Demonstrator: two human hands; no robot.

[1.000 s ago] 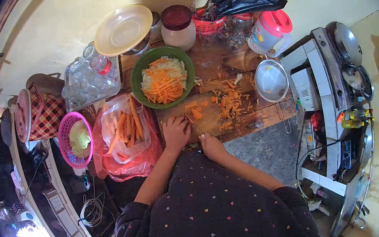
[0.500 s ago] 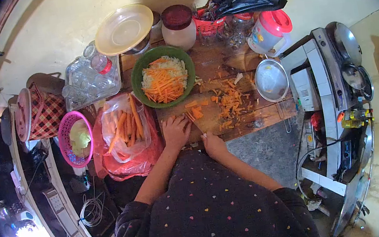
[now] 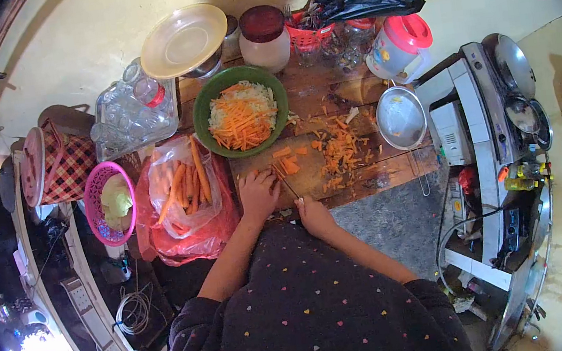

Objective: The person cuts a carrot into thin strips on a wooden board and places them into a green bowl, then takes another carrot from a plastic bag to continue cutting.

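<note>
My right hand (image 3: 315, 216) grips a knife (image 3: 288, 185) by its handle, the blade slanting up and left over a wooden cutting board (image 3: 310, 184). Curled down on the board's left side, my left hand (image 3: 259, 193) presses a carrot piece that its fingers mostly hide. Against the blade, by the left fingertips, lie cut carrot pieces (image 3: 287, 165). Just beyond the board stands a green bowl (image 3: 202, 130) with carrot strips (image 3: 242, 130) over pale shreds. Orange peelings (image 3: 344, 147) are scattered to the board's right.
Whole carrots (image 3: 188, 187) lie in a plastic bag (image 3: 197, 238) at left, beside a pink basket (image 3: 93, 212). A glass-filled tray (image 3: 110, 152) stands behind them. A strainer (image 3: 402, 118) sits at right, near the stove (image 3: 485, 94). Jars and a pink-lidded jug (image 3: 396, 56) line the back.
The knife blade has shifted slightly and stands a little steeper beside the left fingertips. Both hands stay in nearly the same place. The whole view has shifted slightly.
</note>
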